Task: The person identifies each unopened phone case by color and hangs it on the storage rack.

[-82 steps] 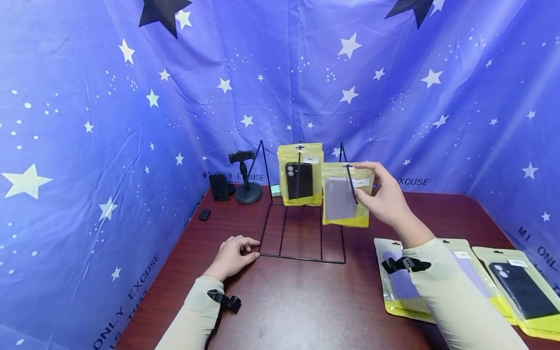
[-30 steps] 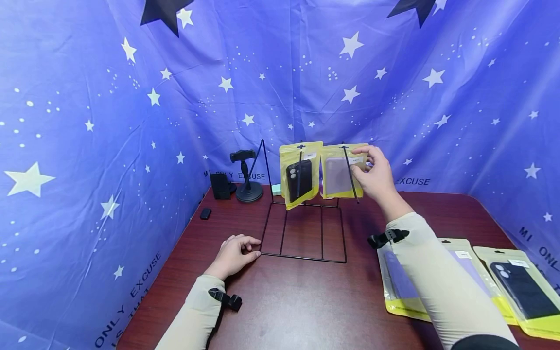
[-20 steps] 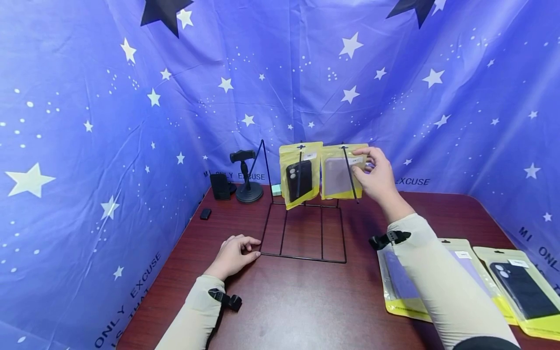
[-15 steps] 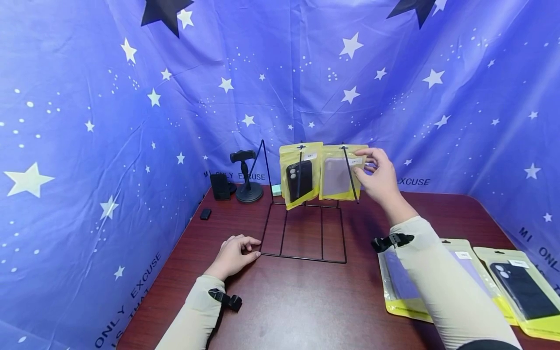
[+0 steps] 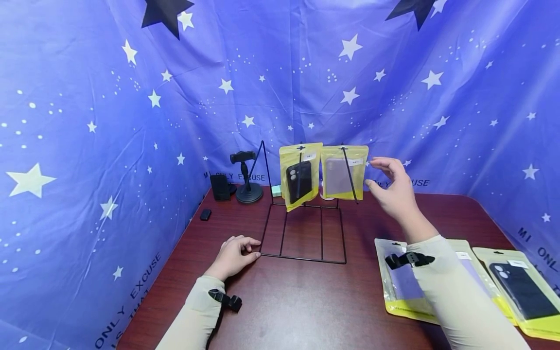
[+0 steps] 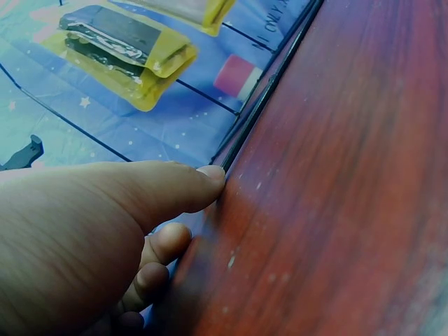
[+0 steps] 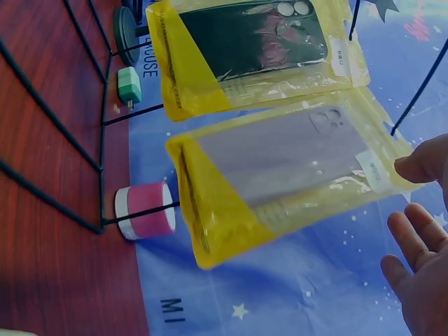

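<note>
A black wire display rack (image 5: pixel 306 259) stands on the table. My left hand (image 5: pixel 232 256) pinches its front left corner between thumb and fingers; the left wrist view shows the thumb (image 6: pixel 203 178) against the wire. On the rack's middle prong hangs a yellow-edged bag with a black phone case (image 5: pixel 307 176). A similar bag with a lilac phone case (image 5: pixel 336 181) hangs from the right prong by its hole. My right hand (image 5: pixel 399 194) is just right of that bag, fingers spread from the thumb, holding nothing. The rack's left prong carries no bag.
Bagged phone cases lie at the right: lilac ones (image 5: pixel 402 277), partly under my right sleeve, and a black one (image 5: pixel 525 291). A phone stand (image 5: pixel 249 193), a black block (image 5: pixel 204 214) and a pink-and-white round object (image 7: pixel 148 210) are behind or beside the rack.
The lilac case's bag has slid back along the right prong and hangs there. My right hand has let go of it and drawn away to the right. My left hand stays put.
</note>
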A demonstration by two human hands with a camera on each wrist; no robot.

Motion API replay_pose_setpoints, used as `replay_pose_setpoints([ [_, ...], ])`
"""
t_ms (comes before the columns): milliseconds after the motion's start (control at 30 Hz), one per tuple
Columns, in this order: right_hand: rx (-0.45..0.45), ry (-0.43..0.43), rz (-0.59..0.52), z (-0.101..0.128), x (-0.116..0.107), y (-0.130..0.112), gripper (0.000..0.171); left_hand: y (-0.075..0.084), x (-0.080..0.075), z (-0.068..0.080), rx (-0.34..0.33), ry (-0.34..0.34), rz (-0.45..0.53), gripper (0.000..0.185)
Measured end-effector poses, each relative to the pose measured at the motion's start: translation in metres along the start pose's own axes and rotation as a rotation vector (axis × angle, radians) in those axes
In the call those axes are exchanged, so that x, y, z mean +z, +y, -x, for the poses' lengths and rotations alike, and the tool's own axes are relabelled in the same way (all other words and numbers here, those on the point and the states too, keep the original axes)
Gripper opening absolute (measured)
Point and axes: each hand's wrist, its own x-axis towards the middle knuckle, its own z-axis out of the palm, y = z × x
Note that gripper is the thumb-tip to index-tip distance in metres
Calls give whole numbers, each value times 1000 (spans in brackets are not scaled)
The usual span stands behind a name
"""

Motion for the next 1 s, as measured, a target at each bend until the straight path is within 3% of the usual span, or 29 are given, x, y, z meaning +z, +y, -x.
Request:
replay_pose_setpoints([
  [167, -30, -4, 60, 16, -13, 5, 43, 0, 0, 0, 1, 4, 2, 27],
  [400, -63, -21, 126, 40, -30, 46, 52, 0, 0, 1, 0, 4, 0, 27],
  [733, 38, -101, 217, 77, -59, 58, 53, 0, 1, 1, 17, 22, 6, 27],
  [1000, 69, -133, 283, 100, -75, 65, 54, 2, 0, 2, 12, 16, 11, 28],
])
